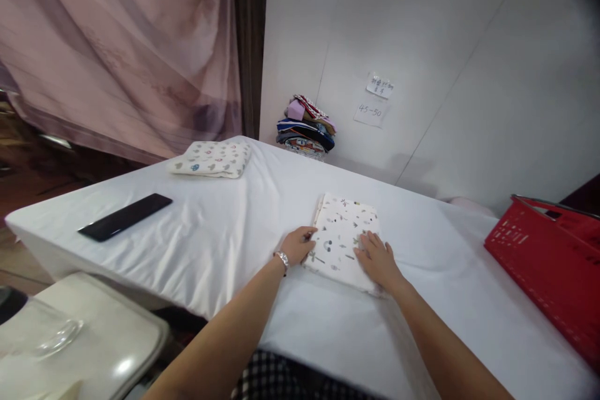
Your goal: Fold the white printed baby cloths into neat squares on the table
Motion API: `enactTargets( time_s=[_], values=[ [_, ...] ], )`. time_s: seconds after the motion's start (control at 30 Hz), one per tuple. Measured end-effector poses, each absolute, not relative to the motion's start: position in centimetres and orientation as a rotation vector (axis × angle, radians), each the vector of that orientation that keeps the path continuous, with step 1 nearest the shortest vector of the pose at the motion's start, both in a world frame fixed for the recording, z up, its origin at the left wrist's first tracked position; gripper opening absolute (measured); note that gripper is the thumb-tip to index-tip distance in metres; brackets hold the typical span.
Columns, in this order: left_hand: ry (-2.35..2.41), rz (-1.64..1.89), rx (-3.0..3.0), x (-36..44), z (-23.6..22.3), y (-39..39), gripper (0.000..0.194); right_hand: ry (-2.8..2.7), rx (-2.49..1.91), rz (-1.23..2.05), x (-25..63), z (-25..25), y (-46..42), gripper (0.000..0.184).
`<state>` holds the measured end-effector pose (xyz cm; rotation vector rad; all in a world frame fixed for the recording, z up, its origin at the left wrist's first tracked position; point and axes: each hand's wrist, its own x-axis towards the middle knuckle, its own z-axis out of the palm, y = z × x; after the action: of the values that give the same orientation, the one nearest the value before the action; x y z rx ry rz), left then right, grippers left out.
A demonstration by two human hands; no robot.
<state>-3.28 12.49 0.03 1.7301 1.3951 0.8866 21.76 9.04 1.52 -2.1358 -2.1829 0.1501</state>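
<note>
A folded white cloth (344, 237) with small printed plant and rainbow motifs lies on the white-covered table (210, 250) in front of me. At its left edge, my left hand (297, 246) has its thumb and curled fingers closed on the side of the fold; a silvery watch or bracelet (282, 260) is on that wrist. My right hand (379, 262) rests flat on the cloth's right side, fingers stretched out. Another folded white cloth (213, 159), printed with grey and coloured mushroom-like shapes, sits at the table's far left corner.
A black flat slab (126, 217) lies on the table's left. The red plastic basket (546, 262) stands at the right edge. Behind the table, a pile of folded fabrics (307, 128) is against the wall. A white plastic lid (107, 331) and clear container (42, 328) are at lower left.
</note>
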Motion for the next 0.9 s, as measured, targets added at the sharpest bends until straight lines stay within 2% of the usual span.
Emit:
enactTargets(
  time_s=[0.2, 0.4, 0.6, 0.9],
  values=[
    [1.400, 0.878, 1.706, -3.3, -0.1, 12.6, 0.039, -2.134, -2.098, 0.089, 20.1, 2.4, 12.1, 0.056],
    [1.402, 0.894, 1.722, -3.3, 0.0, 12.4, 0.039, -2.239, -2.125, 0.206, 19.2, 1.0, 13.5, 0.054],
    [1.396, 0.901, 1.734, -3.2, 0.0, 12.6, 0.039, -2.204, -2.086, 0.329, 18.5, 2.1, 14.2, 0.057],
    [1.384, 0.906, 1.761, -3.3, 0.0, 12.7, 0.038, -2.328, -2.014, 0.184, 14.6, 0.7, 14.9, 0.054]
  ],
)
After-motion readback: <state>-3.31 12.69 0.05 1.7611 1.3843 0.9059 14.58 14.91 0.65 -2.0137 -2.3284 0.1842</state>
